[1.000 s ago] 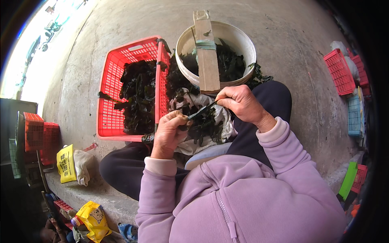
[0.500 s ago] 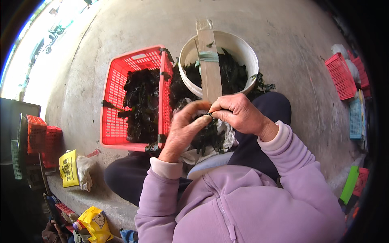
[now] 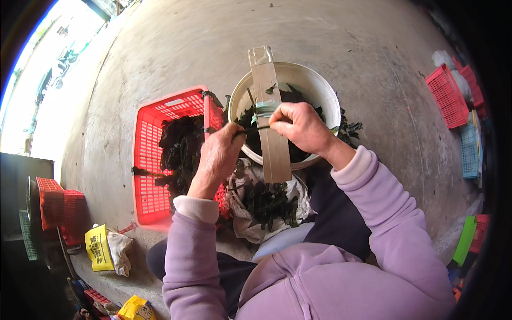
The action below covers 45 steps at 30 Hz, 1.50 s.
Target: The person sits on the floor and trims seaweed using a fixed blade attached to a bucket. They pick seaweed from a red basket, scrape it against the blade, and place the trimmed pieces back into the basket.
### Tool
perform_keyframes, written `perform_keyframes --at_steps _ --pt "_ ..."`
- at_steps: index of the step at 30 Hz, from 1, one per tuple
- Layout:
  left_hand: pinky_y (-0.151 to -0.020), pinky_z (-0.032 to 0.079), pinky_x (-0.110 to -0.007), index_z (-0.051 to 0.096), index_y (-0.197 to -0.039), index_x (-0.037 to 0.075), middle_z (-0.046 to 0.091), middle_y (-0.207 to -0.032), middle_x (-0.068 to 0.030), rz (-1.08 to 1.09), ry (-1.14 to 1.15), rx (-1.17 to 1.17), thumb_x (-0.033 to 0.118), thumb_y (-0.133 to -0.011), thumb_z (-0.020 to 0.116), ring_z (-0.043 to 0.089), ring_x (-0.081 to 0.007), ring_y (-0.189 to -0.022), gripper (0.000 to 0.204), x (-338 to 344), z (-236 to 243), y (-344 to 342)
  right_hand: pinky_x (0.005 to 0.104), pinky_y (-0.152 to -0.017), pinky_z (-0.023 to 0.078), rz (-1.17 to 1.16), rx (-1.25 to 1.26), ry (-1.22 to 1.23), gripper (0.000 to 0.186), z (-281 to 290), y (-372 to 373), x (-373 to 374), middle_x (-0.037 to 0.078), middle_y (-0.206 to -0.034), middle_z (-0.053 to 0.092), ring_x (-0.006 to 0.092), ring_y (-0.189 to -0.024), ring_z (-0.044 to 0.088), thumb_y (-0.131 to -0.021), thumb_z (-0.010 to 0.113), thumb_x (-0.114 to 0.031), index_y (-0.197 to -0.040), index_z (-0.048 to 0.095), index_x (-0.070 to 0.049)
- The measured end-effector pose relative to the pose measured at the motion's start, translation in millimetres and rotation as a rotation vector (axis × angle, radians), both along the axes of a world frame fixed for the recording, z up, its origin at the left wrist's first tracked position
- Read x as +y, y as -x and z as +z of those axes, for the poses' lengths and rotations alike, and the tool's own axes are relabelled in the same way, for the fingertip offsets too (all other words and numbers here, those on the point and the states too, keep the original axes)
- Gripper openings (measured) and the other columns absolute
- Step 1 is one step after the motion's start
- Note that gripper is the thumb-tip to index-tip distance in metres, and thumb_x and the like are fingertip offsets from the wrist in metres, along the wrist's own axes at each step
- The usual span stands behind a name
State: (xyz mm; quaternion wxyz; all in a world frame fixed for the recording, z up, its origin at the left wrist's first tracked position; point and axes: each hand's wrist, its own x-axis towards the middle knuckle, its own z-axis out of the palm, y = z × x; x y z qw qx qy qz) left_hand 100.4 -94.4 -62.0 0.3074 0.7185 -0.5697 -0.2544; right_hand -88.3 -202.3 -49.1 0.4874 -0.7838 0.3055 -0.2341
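Dark strand (image 3: 255, 129) stretched across wooden plank (image 3: 271, 122).
Long axis runs left-right; left hand (image 3: 220, 154) and right hand (image 3: 298, 125) each pinch an end, grip clenched, above white bucket (image 3: 325, 96).

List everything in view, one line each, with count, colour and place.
Basket: one, red plastic, on the concrete floor at left, holding dark leafy greens.
Bucket: one, white, ahead of the person, with dark greens inside.
Wooden plank: one, pale, lying across the bucket toward the lap.
Cloth: one, whitish, on the lap, carrying loose dark greens.
Thin strip: one, dark, stretched between both hands.
Stacked crates: several, red, far left.
Crates: several, red and blue, far right.
Bag: one, yellow, lower left.
Left hand: pinching the strip's left end.
Right hand: gripping the strip over the plank.
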Motion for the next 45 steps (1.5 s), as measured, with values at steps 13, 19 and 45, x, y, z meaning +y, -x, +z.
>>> perform_keyframes --at_steps 13,19,45 --pt "-0.071 0.048 -0.045 0.066 -0.084 0.002 0.062 -0.078 -0.024 0.263 0.081 0.217 0.019 -0.081 0.055 0.062 -0.0403 -0.08 0.02 -82.4 -87.9 -0.1 0.0387 -0.063 0.051 -0.296 0.053 0.195 0.012 -60.5 -43.0 -53.9 0.02 -0.068 0.062 0.0348 -0.068 0.064 -0.072 0.058 -0.012 -0.07 0.063 -0.001" --pt "-0.049 0.048 -0.033 0.061 -0.086 -0.005 0.062 -0.065 -0.012 0.429 -0.053 0.813 0.032 -0.09 0.052 0.06 -0.0205 -0.052 0.038 -77.1 -75.6 -5.7 0.0241 -0.048 0.044 -0.236 -0.046 -0.267 0.016 -51.3 -27.7 -54.3 0.004 -0.059 0.061 0.0086 -0.052 0.054 -0.082 0.061 -0.014 -0.078 0.066 0.0" --pt "-0.077 0.051 -0.04 0.066 -0.092 0.012 0.067 -0.091 -0.0128 0.197 -0.68 -0.394 0.021 -0.07 0.071 0.063 -0.0297 -0.093 0.025 150.7 -264.2 -133.0 0.0239 -0.064 0.046 0.292 0.047 0.061 0.01 21.1 -51.6 71.1 0.011 -0.08 0.063 0.0153 -0.069 0.059 -0.086 0.056 -0.001 -0.085 0.063 0.006"
